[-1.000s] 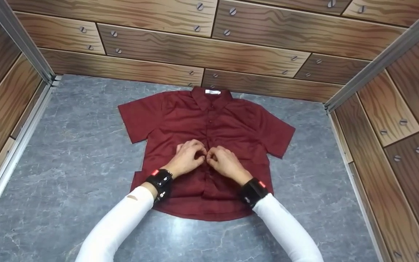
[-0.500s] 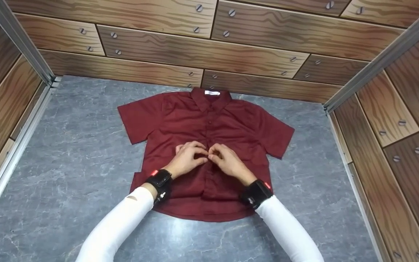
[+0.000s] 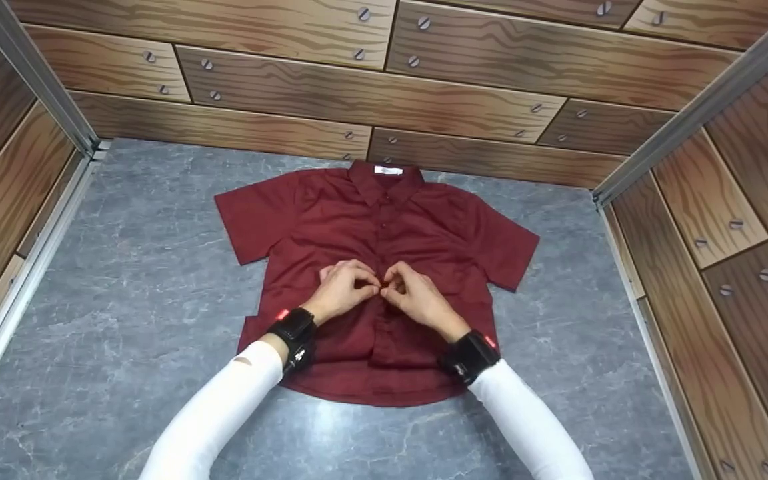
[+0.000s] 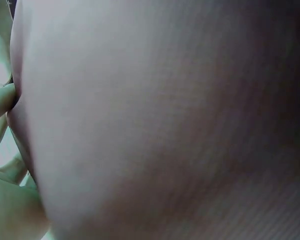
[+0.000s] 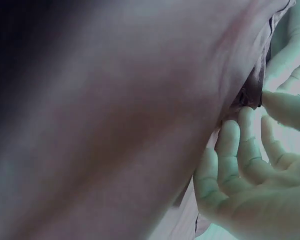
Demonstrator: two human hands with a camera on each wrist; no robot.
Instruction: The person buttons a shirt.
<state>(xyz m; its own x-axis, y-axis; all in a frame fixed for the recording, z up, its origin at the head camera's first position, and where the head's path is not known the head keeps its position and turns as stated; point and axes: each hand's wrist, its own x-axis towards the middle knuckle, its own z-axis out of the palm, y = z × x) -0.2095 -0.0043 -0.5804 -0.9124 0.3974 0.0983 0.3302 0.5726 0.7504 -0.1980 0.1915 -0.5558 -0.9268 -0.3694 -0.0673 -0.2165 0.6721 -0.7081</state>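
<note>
A dark red short-sleeved shirt (image 3: 334,213) lies spread front up, collar away from me. Down its middle runs the button placket (image 3: 383,333), with small buttons showing below the collar. Halfway down the placket my left hand (image 3: 342,291) and right hand (image 3: 419,298) meet, thumbs and index fingertips pinching the cloth's front edge. The right wrist view shows a fold of shirt fabric (image 5: 255,87) at the fingertips; any button there is hidden by the fingers. Blurred cloth (image 4: 155,110) fills most of the left wrist view, with fingers (image 4: 1,100) at its left edge.
The shirt rests on a grey marbled surface (image 3: 137,267). Wood-patterned panels (image 3: 291,80) stand at the back and both sides, joined by metal corner posts (image 3: 697,107). A white label (image 3: 388,171) shows inside the collar.
Both hands stay at the same spot on the placket. The right hand's index finger and thumb have spread apart and shifted slightly; the left fingertips have moved only a little.
</note>
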